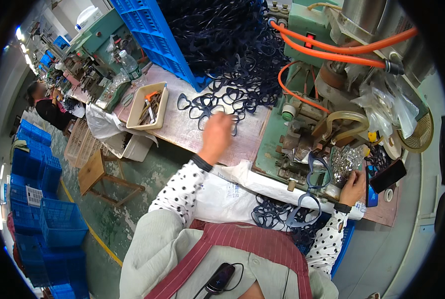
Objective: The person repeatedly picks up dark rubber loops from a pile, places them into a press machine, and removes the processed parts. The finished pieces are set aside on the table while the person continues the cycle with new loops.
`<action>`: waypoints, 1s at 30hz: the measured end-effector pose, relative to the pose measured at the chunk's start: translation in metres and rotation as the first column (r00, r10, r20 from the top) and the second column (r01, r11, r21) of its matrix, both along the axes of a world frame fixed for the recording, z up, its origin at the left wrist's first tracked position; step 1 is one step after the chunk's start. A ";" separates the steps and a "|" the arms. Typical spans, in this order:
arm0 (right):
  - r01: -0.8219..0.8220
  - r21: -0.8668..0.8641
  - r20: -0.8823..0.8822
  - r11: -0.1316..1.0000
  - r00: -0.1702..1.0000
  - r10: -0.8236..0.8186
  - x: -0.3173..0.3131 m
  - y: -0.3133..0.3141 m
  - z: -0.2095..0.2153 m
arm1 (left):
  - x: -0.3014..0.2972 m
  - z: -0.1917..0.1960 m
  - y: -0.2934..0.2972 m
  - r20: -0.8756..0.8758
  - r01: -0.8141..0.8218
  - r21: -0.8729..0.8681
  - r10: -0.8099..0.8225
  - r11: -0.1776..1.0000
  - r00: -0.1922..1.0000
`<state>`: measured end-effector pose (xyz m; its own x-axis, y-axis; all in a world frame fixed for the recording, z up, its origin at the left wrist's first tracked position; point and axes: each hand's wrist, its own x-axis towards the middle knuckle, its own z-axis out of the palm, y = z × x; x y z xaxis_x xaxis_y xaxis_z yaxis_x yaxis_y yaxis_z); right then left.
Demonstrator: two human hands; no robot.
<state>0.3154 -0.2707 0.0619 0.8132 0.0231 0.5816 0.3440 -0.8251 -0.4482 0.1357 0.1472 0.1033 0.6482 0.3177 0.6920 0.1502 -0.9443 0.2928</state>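
Note:
Above the table's front part, my left hand [217, 137] is smeared by motion, so its fingers cannot be read. Just beyond it lie several dark blue plastic eyeglass frames [202, 107], spilling from a large heap [212, 35]. My right hand [353, 188] rests at the edge of a pile of small shiny metal parts [348, 162], fingers curled together; what they hold, if anything, is too small to make out. Between my hands, one eyeglass frame [310, 178] sits at the front of the green machine [270, 154]. Below it, another eyeglass frame [288, 219] hangs over more frames near my lap.
A blue crate [155, 37] lies tipped beside the heap. Left of it stands a cream tool box [134, 110] and a plastic bottle [129, 65]. Orange hoses [332, 49] cross the machine. A phone [388, 176] lies right of my right hand. Blue crates [63, 222] are stacked at left.

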 end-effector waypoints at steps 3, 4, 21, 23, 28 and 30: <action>-0.024 0.026 0.054 0.999 0.998 0.022 0.001 -0.001 -0.004 | -0.016 -0.030 0.055 -0.343 -0.320 -0.130 0.260 0.939 0.903; -0.040 0.016 0.075 0.999 0.996 0.038 0.001 0.001 0.000 | -0.017 -0.036 0.063 -0.374 -0.380 -0.177 0.295 0.908 0.879; -0.349 0.531 -0.163 0.772 0.852 0.497 -0.048 0.064 0.099 | 0.002 0.029 -0.024 -0.127 -0.046 -0.578 -0.034 0.814 0.991; -0.420 0.586 -0.119 0.693 0.801 0.587 -0.060 0.075 0.123 | 0.009 0.023 -0.020 -0.138 -0.046 -0.441 -0.017 0.896 0.990; -0.334 0.760 -0.182 0.558 0.715 0.675 -0.078 0.096 0.140 | 0.023 0.010 0.024 -0.698 -0.091 -0.111 -0.012 0.990 0.716; -0.341 0.733 -0.223 0.589 0.697 0.681 -0.078 0.099 0.138 | 0.015 0.012 0.029 -0.799 -0.060 -0.069 -0.019 0.996 0.602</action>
